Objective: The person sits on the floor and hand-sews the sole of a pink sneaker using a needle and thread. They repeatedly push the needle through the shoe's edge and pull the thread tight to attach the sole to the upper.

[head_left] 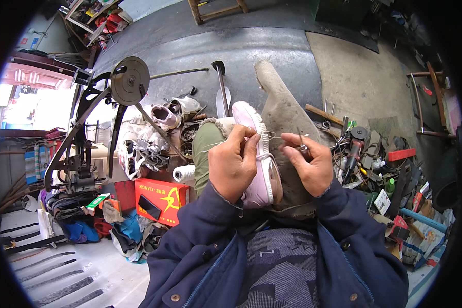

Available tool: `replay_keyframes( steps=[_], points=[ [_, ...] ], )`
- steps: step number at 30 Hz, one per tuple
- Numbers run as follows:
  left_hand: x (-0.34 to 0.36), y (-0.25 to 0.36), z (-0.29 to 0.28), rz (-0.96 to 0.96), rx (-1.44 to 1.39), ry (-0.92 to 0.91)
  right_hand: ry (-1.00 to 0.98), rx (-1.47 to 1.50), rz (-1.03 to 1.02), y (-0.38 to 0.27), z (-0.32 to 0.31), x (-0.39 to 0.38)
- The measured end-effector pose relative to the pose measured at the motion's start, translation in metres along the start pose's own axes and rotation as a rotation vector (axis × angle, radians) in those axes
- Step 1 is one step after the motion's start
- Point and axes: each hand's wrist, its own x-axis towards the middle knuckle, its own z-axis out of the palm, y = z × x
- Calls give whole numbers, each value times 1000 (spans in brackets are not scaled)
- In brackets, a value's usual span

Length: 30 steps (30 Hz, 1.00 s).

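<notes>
A pale pink sneaker [259, 192] with a white sole lies across my lap on a grey-brown cloth [287, 110], toe pointing away from me. My left hand [232, 165] is at the sneaker's upper, thumb and forefinger pinched on a white thread [209, 150] close to the sole's edge. Part of that thread trails out left of the hand, and another bit shows by the sole. Just right of the sole, my right hand [313, 167] is closed round an awl [303, 148] with a thin metal shaft pointing up. The awl's handle is mostly hidden in the palm.
At left stands a black hand-cranked machine with a round wheel [130, 81]. A red box [161, 197] carries a dark phone [149, 207], with a white thread spool [184, 173] behind. On the right lie an angle grinder [355, 151] and many tools. A metal stand [220, 87] rises ahead.
</notes>
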Motion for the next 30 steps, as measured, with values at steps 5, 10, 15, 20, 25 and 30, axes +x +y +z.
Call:
replay_keyframes(
  steps=[5, 10, 15, 20, 25, 30],
  points=[
    [-2, -3, 3, 295, -31, 1, -16, -194, -254, 0, 7, 21],
    [0, -2, 4, 257, -20, 12, -50, -212, -450, -5, 18, 37],
    [6, -3, 0, 123, 39, 21, -192, -33, -272, -9, 9, 24],
    [10, -5, 0, 68, 39, -40, -216, -207, -502, -2, 6, 29],
    [8, -5, 1, 60, 37, -30, -103, -307, -561, 5, 10, 34],
    [8, -6, 2, 72, 44, -21, -85, -166, -528, 0, 12, 36]
  ],
)
